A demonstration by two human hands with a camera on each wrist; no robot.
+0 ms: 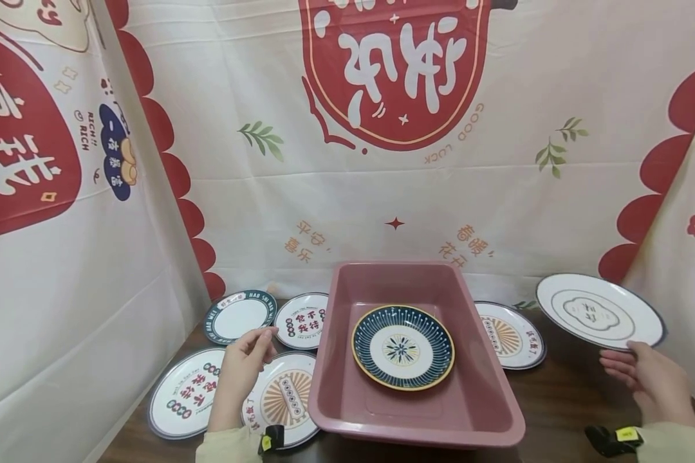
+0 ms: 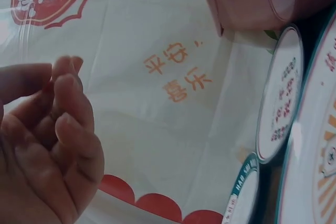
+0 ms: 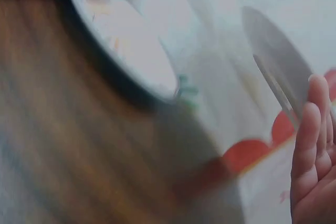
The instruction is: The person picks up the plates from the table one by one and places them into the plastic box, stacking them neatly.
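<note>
At the right of the head view, my right hand (image 1: 651, 379) holds a white plate (image 1: 601, 312) by its near edge, thumb on the rim and fingers beneath. That plate is raised and bears a grey cloud-shaped emblem. In the right wrist view the plate (image 3: 275, 59) appears edge-on beyond the fingers. Over the plates on the left hovers my left hand (image 1: 246, 366), fingers loosely bent, with nothing in it. A pink basin (image 1: 417, 411) stands in the middle. Inside it lies a dark blue plate with a yellow rim (image 1: 403, 348).
Left of the basin lie a green-rimmed plate (image 1: 240, 317), two plates with red lettering (image 1: 304, 320) and a sunburst plate (image 1: 284, 395). Another sunburst plate (image 1: 509, 334) is partly hidden at the basin's right. Printed cloth (image 1: 394, 206) hangs behind the brown table (image 1: 562, 411).
</note>
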